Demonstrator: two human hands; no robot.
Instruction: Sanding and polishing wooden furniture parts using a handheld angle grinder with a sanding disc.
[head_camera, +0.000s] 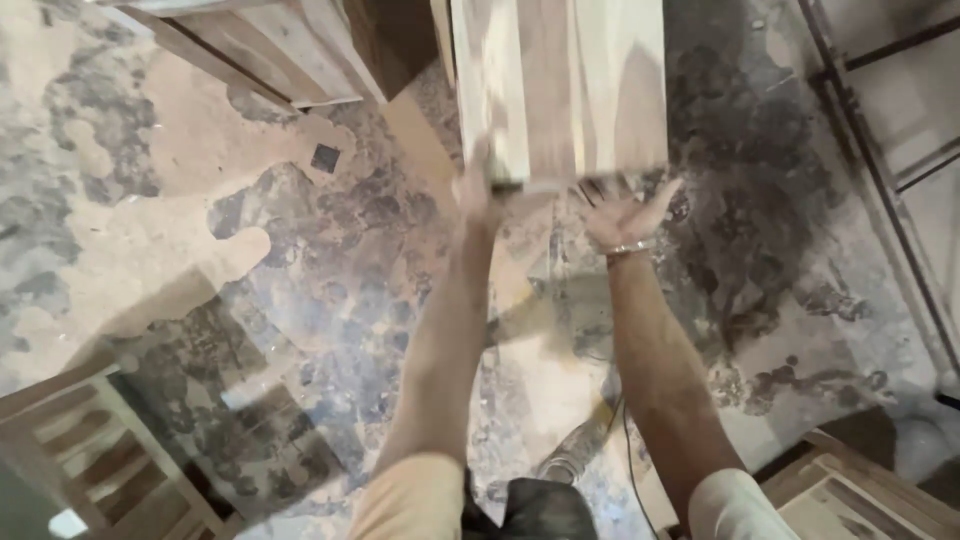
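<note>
The floor (330, 300) is mottled grey and dark, patched with pale sawdust (150, 230) that lies thick at left and thins toward the middle; a small dark square (325, 157) sits on it near the top, just below a wooden crate (270, 50) that runs off the upper edge; at lower left stands a slatted wooden frame (90, 450), cut by the picture's edge; at lower right more wooden pieces (860, 490) are stacked in the corner; a thin black cable (628, 450) trails across the floor near the bottom, beside a pale hose-like tube (575, 450); along the right edge runs a dark metal frame (880, 150) with crossbars.
</note>
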